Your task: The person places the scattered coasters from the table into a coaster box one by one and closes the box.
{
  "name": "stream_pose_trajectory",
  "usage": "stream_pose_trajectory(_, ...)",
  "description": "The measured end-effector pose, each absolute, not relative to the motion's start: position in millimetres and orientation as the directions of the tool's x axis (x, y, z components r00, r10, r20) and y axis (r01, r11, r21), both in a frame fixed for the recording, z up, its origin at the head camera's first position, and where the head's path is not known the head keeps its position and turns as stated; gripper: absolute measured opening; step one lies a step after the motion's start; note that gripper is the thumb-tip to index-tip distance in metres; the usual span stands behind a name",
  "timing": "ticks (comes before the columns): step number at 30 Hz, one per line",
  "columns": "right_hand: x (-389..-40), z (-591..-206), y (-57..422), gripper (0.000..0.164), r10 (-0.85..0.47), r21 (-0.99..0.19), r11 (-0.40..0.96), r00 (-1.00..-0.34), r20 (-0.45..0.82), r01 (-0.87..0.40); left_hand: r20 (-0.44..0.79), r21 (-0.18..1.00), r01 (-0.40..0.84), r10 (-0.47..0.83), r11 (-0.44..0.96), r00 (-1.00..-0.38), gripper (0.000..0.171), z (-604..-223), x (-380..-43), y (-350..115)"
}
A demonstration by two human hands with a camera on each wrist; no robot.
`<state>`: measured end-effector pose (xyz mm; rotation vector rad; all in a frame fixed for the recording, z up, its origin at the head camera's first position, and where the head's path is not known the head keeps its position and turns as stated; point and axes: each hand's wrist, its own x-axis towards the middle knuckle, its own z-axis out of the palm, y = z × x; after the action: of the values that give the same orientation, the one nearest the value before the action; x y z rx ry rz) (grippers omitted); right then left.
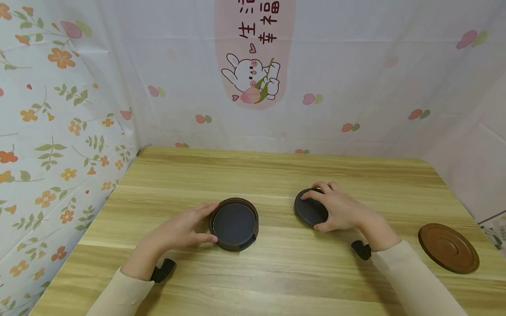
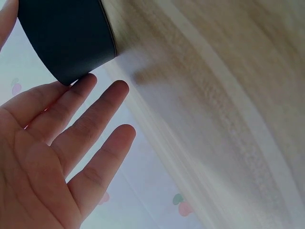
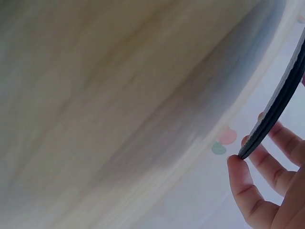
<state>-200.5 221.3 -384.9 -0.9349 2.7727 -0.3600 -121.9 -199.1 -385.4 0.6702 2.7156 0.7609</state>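
A round black leather-look coaster holder [image 1: 228,246] stands on the table left of centre, a notch in its near right wall. Inside its rim lies a dark round coaster [image 1: 234,223]. My left hand [image 1: 175,232] holds the holder from the left, thumb at the near side and fingertips at the far side. In the left wrist view, fingertips meet the holder's smooth wall [image 2: 71,38] while the other fingers extend straight. My right hand [image 1: 341,213] grips black round coasters [image 1: 307,211] by the edge, tilted. Their layered edge [image 3: 274,112] shows a pale underside in the right wrist view.
A brown round disc [image 1: 448,248] with concentric rings lies near the table's right edge. Black wrist mounts [image 1: 163,270] stick out beneath both forearms. Printed cloth [image 1: 166,61] hangs behind and to the left of the wood-grain table [image 1: 276,272].
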Motion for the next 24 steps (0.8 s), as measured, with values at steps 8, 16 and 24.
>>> stream_pose_trajectory(8,-198,-386,209,0.07,-0.638,-0.316,0.747,-0.764,-0.094,-0.585,-0.095,0.542,0.375,0.498,0.752,-0.862,0.091,-386,-123,-200)
stream_pose_trajectory(16,-197,-386,198,0.071,-0.654,-0.341,0.732,-0.749,-0.105,-0.59,-0.1,0.546,0.373,0.501,0.75,-0.86,0.09,-386,-123,-199)
stream_pose_trajectory(24,-195,-384,190,0.072,-0.669,-0.346,0.718,-0.735,-0.106,-0.604,-0.109,0.54,0.367,0.496,0.757,-0.862,0.089,-384,-122,-199)
